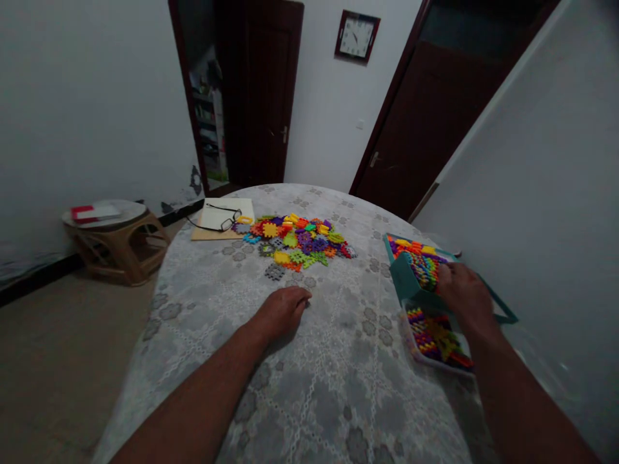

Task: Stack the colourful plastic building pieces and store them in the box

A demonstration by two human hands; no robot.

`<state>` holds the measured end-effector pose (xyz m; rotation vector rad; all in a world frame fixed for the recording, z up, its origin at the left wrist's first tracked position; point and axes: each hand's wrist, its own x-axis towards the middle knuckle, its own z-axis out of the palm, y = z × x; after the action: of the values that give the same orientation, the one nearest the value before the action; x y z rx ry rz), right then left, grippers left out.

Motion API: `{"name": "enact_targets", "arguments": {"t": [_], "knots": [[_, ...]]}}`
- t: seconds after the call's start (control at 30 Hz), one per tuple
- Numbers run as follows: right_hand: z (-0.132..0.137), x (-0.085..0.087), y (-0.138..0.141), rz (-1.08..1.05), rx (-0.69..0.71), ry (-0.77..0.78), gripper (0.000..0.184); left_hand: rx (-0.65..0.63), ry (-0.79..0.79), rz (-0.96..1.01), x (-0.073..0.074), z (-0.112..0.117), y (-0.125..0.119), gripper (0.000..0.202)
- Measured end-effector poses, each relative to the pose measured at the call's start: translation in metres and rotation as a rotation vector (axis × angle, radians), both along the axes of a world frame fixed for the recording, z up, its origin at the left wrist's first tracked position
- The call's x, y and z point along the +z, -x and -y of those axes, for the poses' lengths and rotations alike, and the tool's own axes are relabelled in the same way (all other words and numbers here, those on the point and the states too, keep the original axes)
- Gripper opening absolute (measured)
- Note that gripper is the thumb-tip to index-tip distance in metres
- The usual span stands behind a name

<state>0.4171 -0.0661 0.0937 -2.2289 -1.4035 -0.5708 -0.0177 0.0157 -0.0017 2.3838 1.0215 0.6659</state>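
Observation:
My left hand point(283, 310) rests on the patterned tablecloth with its fingers curled together; whatever is inside it, if anything, is hidden. Just beyond it lies a spread pile of colourful plastic gear-shaped building pieces point(304, 240), with a grey piece point(275, 272) at its near edge. At the right, my right hand point(461, 290) reaches over a teal box point(405, 278) packed with rows of bright pieces point(420, 267). Its fingers are closed at these rows, and their tips are partly hidden. In front of the box, a clear plastic tub point(411, 341) holds more colourful pieces.
Eyeglasses point(226, 224) lie on a pale notebook point(244, 207) at the table's far left. A round-topped stool point(130, 248) stands left of the table point(329, 374), bearing a red-and-white item point(95, 212). A wall point(546, 161) runs close along the right side.

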Motion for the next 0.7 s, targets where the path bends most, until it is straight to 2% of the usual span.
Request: {"name": "enact_targets", "arguments": {"t": [0.07,0.13,0.2,0.27,0.37,0.47,0.57,0.7], "knots": [[0.010,-0.005,0.035,-0.031,0.150,-0.038,0.045,0.032,0.010,0.045,-0.003,-0.002,0.000,0.031],[0.020,-0.018,0.079,-0.151,0.440,0.023,0.044,0.071,0.035,0.098,-0.004,-0.004,0.001,0.029],[0.026,-0.039,0.124,-0.237,0.700,0.123,0.042,0.107,0.061,0.146,-0.005,-0.005,0.001,0.029],[0.028,-0.065,0.164,-0.209,0.858,0.146,0.041,0.134,0.067,0.163,-0.005,-0.004,0.000,0.028],[0.024,-0.102,0.207,-0.108,0.934,0.140,0.044,0.170,0.040,0.126,-0.002,-0.004,-0.004,0.027],[0.018,-0.128,0.228,-0.040,0.945,0.122,0.043,0.240,-0.009,0.096,0.006,-0.009,-0.003,0.025],[0.016,-0.142,0.238,0.026,0.915,0.043,0.041,0.402,-0.114,0.087,0.021,-0.027,0.008,0.031],[0.018,-0.150,0.243,0.082,0.900,-0.021,0.043,0.584,-0.244,0.025,0.044,-0.073,0.035,0.043]]}}
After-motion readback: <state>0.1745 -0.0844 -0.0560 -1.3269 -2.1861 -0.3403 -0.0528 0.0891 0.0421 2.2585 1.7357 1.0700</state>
